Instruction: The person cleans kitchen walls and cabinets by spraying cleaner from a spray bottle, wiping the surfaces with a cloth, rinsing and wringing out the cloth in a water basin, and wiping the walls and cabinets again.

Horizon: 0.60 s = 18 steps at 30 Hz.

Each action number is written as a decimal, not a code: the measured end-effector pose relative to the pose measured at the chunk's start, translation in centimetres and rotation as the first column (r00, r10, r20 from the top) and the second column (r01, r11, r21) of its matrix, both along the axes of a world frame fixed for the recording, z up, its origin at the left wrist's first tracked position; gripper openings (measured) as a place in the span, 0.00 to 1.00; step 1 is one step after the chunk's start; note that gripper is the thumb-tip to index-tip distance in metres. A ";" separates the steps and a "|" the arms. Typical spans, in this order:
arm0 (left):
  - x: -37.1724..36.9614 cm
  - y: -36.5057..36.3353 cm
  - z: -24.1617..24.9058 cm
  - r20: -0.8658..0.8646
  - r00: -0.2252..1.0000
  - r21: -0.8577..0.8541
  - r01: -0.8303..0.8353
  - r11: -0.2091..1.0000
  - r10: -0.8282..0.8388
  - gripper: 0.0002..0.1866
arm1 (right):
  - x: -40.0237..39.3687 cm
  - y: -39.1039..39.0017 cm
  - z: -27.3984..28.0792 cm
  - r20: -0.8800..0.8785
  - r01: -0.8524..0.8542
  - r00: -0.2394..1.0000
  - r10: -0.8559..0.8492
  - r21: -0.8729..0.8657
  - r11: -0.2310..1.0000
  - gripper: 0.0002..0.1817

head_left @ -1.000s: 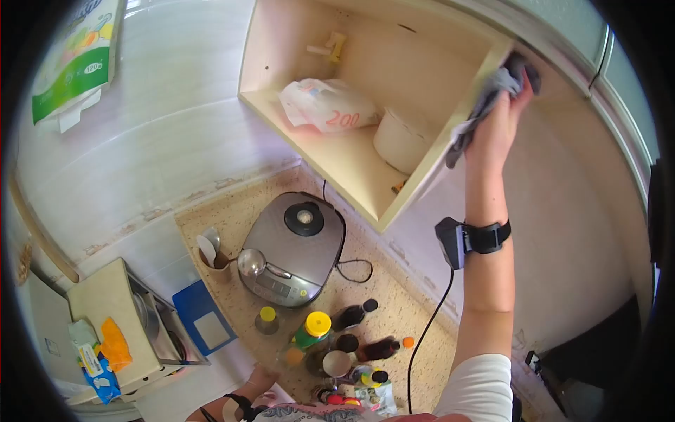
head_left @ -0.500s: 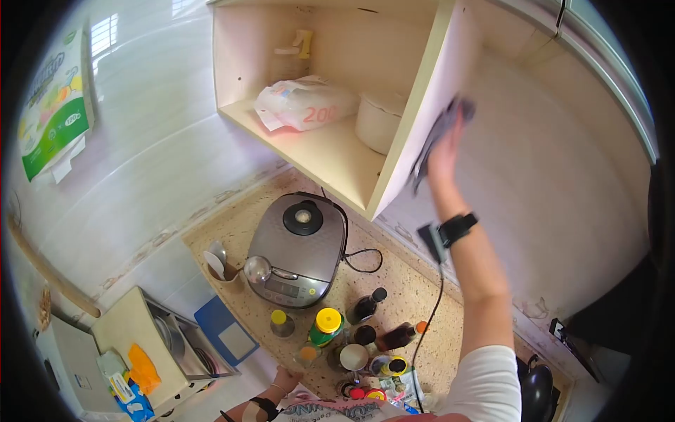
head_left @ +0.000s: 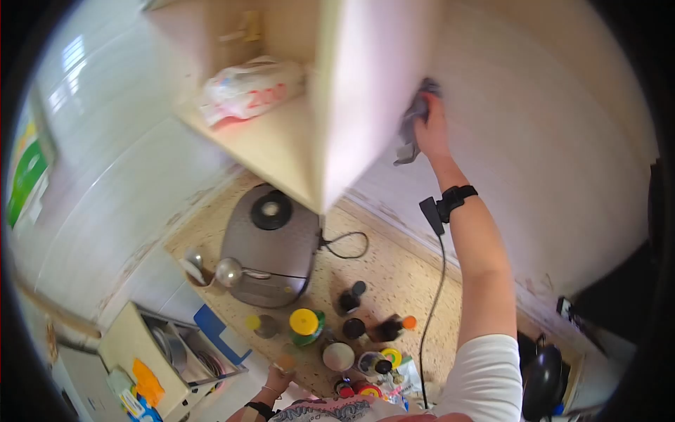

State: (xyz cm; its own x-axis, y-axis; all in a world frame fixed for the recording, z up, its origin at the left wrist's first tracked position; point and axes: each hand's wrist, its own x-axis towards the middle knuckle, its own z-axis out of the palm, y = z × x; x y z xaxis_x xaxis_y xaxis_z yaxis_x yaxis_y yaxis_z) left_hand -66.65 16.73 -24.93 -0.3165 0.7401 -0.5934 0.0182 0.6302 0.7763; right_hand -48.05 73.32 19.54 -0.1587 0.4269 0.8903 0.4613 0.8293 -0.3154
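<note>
My right hand (head_left: 432, 126) is raised at the outer side panel of the open cabinet (head_left: 365, 91), its fingers wrapped round a grey cloth (head_left: 413, 123) that lies against the panel and wall corner. A black strap with a cable circles that wrist. Low in the view, my left hand (head_left: 279, 378) is at the counter's front edge, close to a small jar with an orange-brown top (head_left: 285, 361). Its fingers are blurred, and whether they touch the jar is unclear.
A rice cooker (head_left: 271, 246) stands on the speckled counter (head_left: 387, 281), with several bottles and a yellow-lidded jar (head_left: 305, 323) before it. A white bag (head_left: 253, 91) lies inside the cabinet. A dark pan (head_left: 545, 373) is at lower right, a dish cabinet (head_left: 133, 337) at lower left.
The view has shifted, and the cabinet looks nearer. My right hand has turned, with its fingers now more curled round the cloth. My left hand appears nearer the small jar.
</note>
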 end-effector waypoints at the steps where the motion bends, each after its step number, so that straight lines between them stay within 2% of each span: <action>1: -0.1 0.7 0.6 0.045 0.999 -0.030 0.020 0.999 -0.018 0.22 | 2.3 -2.4 1.6 0.197 0.012 0.980 0.012 -0.123 0.992 0.26; 2: 0.2 0.4 0.2 0.048 0.996 0.032 -0.070 0.997 0.068 0.20 | 4.4 -2.0 3.0 0.196 0.027 0.979 -0.051 0.124 0.992 0.26; 4: 0.2 1.3 2.3 0.087 0.993 -0.124 -0.065 0.990 0.076 0.20 | 9.0 -2.3 9.8 0.229 0.117 0.940 -0.253 0.480 0.869 0.26; 5: 0.4 1.3 3.5 0.103 0.991 -0.204 -0.066 0.977 0.089 0.19 | 10.9 -2.8 13.3 0.203 0.285 0.853 -0.481 0.591 0.755 0.24; 6: 0.7 1.1 3.9 0.094 0.992 -0.194 -0.061 0.979 0.080 0.19 | 11.7 -3.3 15.0 0.032 0.436 0.746 -0.665 0.732 0.524 0.21; 8: 0.4 1.1 3.4 0.063 0.997 -0.156 -0.032 0.987 0.042 0.19 | 13.6 2.4 16.0 -0.007 0.501 0.575 -0.818 0.794 0.345 0.22; 9: -0.1 0.9 2.3 0.053 0.999 -0.229 0.003 0.973 0.010 0.19 | 10.5 -1.6 15.6 0.331 0.711 0.336 -0.882 0.525 0.468 0.17; 10: -0.2 1.5 1.9 0.050 0.999 -0.244 0.014 0.970 -0.002 0.19 | 10.8 -0.1 12.8 0.317 0.522 0.503 -0.804 0.630 0.575 0.22; 11: -0.3 2.3 1.5 0.047 0.999 -0.246 0.014 0.969 -0.003 0.19 | 10.4 1.5 9.8 0.222 0.328 0.596 -0.772 0.810 0.486 0.20; 12: -0.2 3.3 1.6 0.043 0.999 -0.243 0.015 0.970 -0.005 0.19 | 10.4 2.1 6.0 0.333 0.172 0.612 -0.717 0.829 0.532 0.20; 13: -0.2 4.5 2.1 0.037 0.999 -0.250 0.019 0.968 -0.010 0.19 | 10.0 1.8 2.4 0.386 0.075 0.679 -0.625 0.810 0.582 0.16; 14: -0.1 5.3 2.5 0.026 0.999 -0.252 0.024 0.968 -0.018 0.18 | 9.8 1.5 -0.6 0.533 0.043 0.555 -0.639 0.749 0.661 0.12; 15: 0.2 5.9 2.8 0.020 0.999 -0.251 0.032 0.968 -0.028 0.18 | 10.8 0.0 -2.0 0.595 -0.050 0.736 -0.324 0.524 0.850 0.08; 16: 0.3 6.3 3.2 0.014 0.999 -0.255 0.038 0.966 -0.035 0.18 | 12.7 -0.8 -2.3 0.718 -0.036 0.550 -0.426 0.530 0.847 0.07; 18: 0.7 6.9 3.5 0.005 0.998 -0.261 0.059 0.964 -0.060 0.18 | 16.5 -2.7 0.4 0.631 0.017 0.605 -0.486 0.600 0.800 0.10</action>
State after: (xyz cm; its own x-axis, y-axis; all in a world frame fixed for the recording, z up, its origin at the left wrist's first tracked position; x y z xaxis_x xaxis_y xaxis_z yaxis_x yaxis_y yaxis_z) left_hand -65.98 23.61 -21.42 -0.2787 0.5776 -0.7672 0.0641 0.8083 0.5853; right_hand -31.57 70.63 19.92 -0.7974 0.1052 0.5942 0.5443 0.5505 0.6330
